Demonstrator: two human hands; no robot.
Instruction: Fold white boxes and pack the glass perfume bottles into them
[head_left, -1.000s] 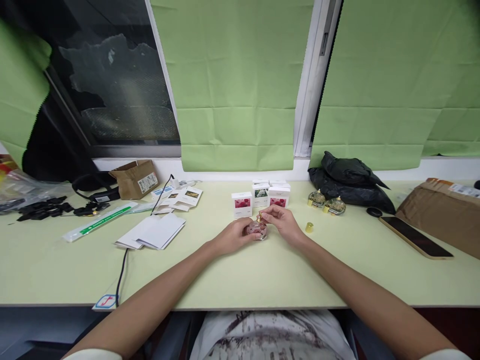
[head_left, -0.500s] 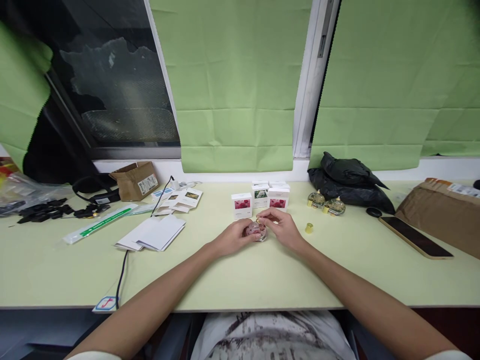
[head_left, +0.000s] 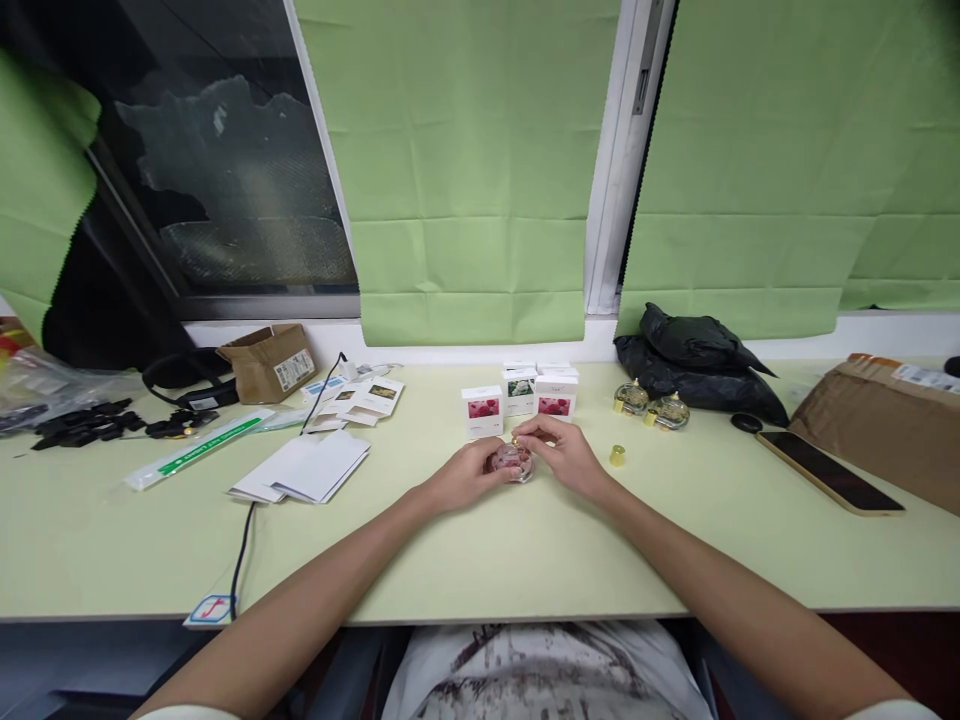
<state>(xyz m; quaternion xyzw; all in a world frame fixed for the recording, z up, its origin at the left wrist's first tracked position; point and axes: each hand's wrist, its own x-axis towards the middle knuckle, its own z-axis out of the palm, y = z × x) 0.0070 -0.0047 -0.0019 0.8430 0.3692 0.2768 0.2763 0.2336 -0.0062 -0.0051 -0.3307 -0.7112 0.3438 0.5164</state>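
A small round glass bottle (head_left: 513, 461) with pink contents, resembling a perfume bottle, rests on the table between my hands. My left hand (head_left: 471, 474) is wrapped round its left side. At its top, the fingers of my right hand (head_left: 559, 449) pinch the small gold nozzle (head_left: 516, 440), which they partly hide. To the right lies a loose gold cap (head_left: 617, 456). Behind my hands stand several small white boxes, among them a box with a pink flower picture (head_left: 482, 412) and one with a white flower picture (head_left: 520, 391).
Two more glass bottles (head_left: 631, 398) stand by a black plastic bag (head_left: 690, 365). Farther right are a phone (head_left: 829, 472) and a brown package (head_left: 885, 425). At left lie folded white cards (head_left: 307, 468), a black cable (head_left: 241, 560), a green-striped plastic strip (head_left: 199, 448) and an open carton (head_left: 271, 362).
The view has shifted very slightly. Both hands keep the same hold on the bottle and its nozzle, with no other visible movement.
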